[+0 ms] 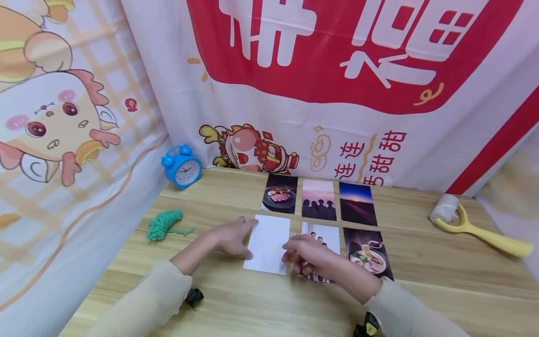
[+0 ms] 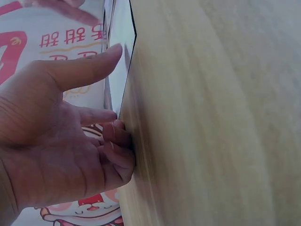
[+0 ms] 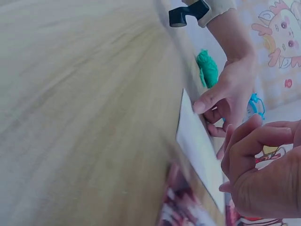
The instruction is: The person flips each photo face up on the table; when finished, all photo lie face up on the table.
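Note:
A blank white card lies on the wooden table, in the front row of several picture cards. At its left edge my left hand touches it, the thumb and index finger spread along that side; the other fingers are curled in. Just off the right edge is my right hand, its fingers loosely bent, with no object seen in it. Beneath that hand, a photo card of people in white is partly covered. The right wrist view shows the white card lying between both hands.
Behind are photo cards of a plated dish, silhouettes and a sunset road; a noodle-bowl card lies front right. Green yarn and a blue alarm clock stand left. A yellow-handled roller lies right.

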A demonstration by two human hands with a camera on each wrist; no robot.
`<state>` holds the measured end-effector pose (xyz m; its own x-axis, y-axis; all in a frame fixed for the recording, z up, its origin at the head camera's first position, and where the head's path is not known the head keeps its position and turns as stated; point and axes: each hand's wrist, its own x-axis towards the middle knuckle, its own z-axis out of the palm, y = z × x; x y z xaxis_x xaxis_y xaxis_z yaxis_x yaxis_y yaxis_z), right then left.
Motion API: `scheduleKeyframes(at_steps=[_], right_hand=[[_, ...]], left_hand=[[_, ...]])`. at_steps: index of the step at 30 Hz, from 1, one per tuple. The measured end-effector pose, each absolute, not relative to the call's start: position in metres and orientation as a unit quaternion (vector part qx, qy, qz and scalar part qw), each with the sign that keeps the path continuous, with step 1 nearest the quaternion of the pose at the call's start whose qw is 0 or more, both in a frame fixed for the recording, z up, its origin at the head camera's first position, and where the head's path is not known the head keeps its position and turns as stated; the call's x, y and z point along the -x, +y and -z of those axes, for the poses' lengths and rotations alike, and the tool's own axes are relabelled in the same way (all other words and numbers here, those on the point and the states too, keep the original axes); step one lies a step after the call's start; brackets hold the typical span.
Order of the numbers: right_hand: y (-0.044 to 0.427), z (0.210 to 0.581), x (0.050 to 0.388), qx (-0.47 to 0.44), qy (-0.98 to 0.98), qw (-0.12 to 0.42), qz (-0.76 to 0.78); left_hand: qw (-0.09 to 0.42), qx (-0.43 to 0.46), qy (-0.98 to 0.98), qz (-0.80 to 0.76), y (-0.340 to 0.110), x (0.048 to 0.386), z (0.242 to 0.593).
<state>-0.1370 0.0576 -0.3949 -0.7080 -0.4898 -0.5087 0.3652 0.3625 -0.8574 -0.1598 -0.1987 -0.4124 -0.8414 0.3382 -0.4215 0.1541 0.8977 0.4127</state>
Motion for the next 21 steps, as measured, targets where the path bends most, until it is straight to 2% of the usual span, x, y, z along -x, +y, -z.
scheduleKeyframes(at_steps=[13, 21], right_hand=[[0.058, 0.41, 0.134, -0.013, 0.642, 0.41, 0.648], [0.051, 0.413, 0.129, -0.054, 0.599, 0.386, 0.7]], left_hand=[[0.241, -0.14, 0.941, -0.191, -0.2, 0.159, 0.415], [0.238, -0.14, 0.944, -0.181, -0.197, 0.16, 0.416]])
